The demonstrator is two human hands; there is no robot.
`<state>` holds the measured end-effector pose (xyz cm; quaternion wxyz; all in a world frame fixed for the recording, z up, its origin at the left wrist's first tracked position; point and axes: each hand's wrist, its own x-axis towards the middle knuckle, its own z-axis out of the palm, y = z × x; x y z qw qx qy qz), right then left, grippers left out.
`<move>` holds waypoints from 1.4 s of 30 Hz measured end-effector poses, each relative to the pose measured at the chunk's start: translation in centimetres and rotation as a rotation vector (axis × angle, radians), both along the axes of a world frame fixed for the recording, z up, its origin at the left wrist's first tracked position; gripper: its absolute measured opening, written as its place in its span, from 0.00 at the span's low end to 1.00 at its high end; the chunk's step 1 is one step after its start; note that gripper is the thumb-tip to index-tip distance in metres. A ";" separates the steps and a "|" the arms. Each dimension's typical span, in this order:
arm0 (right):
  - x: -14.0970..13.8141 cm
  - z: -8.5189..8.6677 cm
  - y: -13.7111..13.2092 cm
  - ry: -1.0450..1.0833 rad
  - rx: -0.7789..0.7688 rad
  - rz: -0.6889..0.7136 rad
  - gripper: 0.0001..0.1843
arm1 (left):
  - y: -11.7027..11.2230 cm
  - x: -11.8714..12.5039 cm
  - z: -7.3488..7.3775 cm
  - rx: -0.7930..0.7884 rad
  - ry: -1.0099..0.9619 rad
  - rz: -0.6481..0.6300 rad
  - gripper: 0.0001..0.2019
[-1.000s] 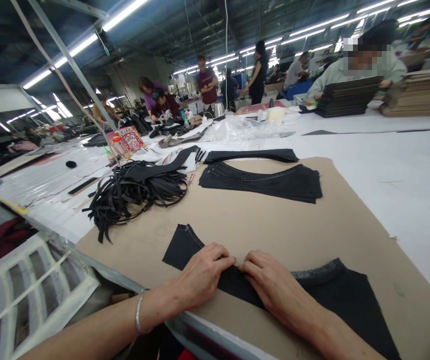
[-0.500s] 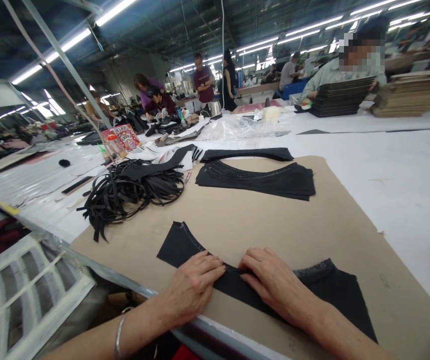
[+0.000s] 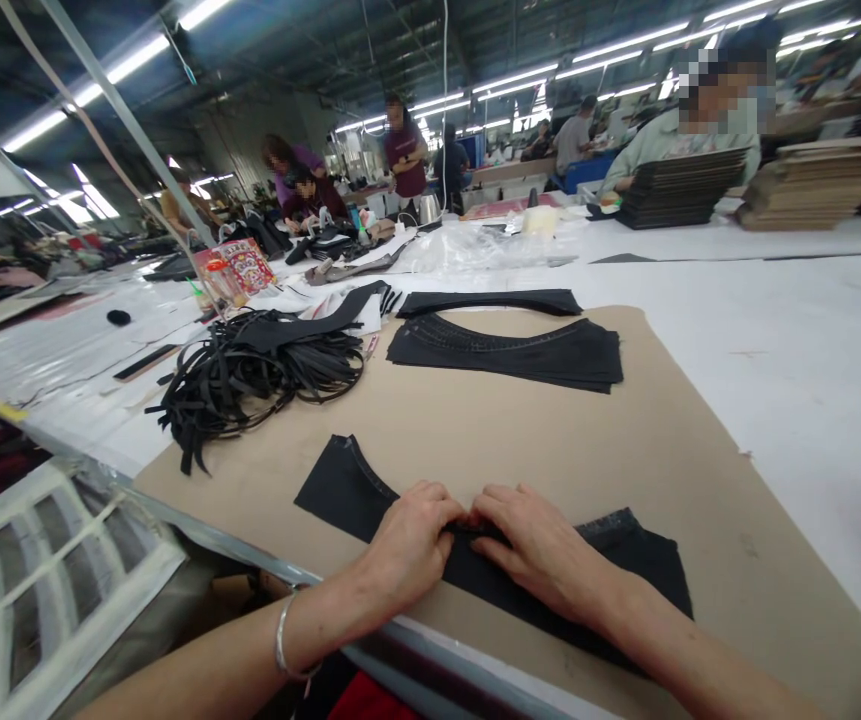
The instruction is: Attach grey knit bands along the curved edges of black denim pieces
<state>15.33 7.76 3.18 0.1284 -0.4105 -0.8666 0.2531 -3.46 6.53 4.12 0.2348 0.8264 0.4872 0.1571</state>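
Observation:
A curved black fabric piece (image 3: 344,490) lies on the brown paper sheet (image 3: 475,420) near the table's front edge, its inner curve facing away from me. My left hand (image 3: 419,530) is closed on the middle of that curved edge, thumb below and fingers curled over it. Close beside it, my right hand (image 3: 524,540) pinches the same edge, and the fingertips of both hands nearly meet. A folded rim with pale marks shows at both ends of the piece. The stretch of edge under my fingers is hidden.
Behind lie a stack of similar black pieces (image 3: 505,355) and another narrow black piece (image 3: 490,300). To the left is a heap of black strips (image 3: 257,375). A white plastic chair (image 3: 47,590) stands by the table. Across it, a person (image 3: 689,150) sits behind stacked dark sheets (image 3: 681,188).
My left hand has curled from lying flatter into a grip at the edge. Both hands have come closer together, and the fabric has shifted slightly left.

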 end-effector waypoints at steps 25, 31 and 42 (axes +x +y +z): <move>4.0 -0.1 -0.7 0.024 0.087 0.135 0.08 | -3.4 0.4 -2.0 0.250 0.202 -0.089 0.26; 5.7 -0.1 -0.9 -0.007 0.157 0.157 0.10 | -3.9 0.4 -2.7 0.359 0.219 -0.083 0.28; 6.7 -0.5 -1.2 -0.039 0.245 0.192 0.13 | -3.6 3.4 -2.4 0.222 0.049 -0.144 0.24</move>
